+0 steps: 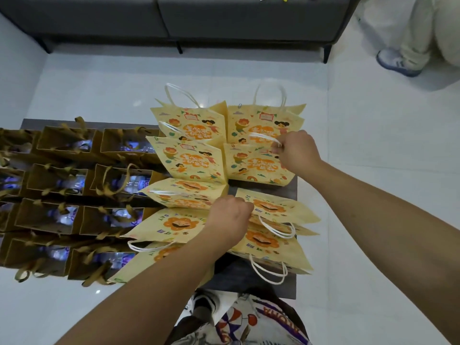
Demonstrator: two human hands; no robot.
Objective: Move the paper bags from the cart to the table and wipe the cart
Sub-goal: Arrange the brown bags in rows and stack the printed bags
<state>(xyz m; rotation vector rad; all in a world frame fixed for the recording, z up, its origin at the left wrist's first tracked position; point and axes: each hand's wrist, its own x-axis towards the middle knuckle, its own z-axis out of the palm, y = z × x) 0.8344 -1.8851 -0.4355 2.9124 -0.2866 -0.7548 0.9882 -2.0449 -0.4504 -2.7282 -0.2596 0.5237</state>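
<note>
Several yellow printed paper bags [191,160] with white cord handles stand packed together on a dark surface [261,280]. My right hand [296,150] pinches the white handle of a far-right yellow bag [258,165]. My left hand [230,212] is curled over the top edge of a yellow bag [184,195] near the middle of the group. Whether the dark surface is the cart or the table cannot be told.
Several brown paper bags [62,180] with ribbon handles fill the left part of the surface. A grey sofa [174,18] stands at the back. Another person's leg and shoe [398,61] are at the top right. White floor lies all around.
</note>
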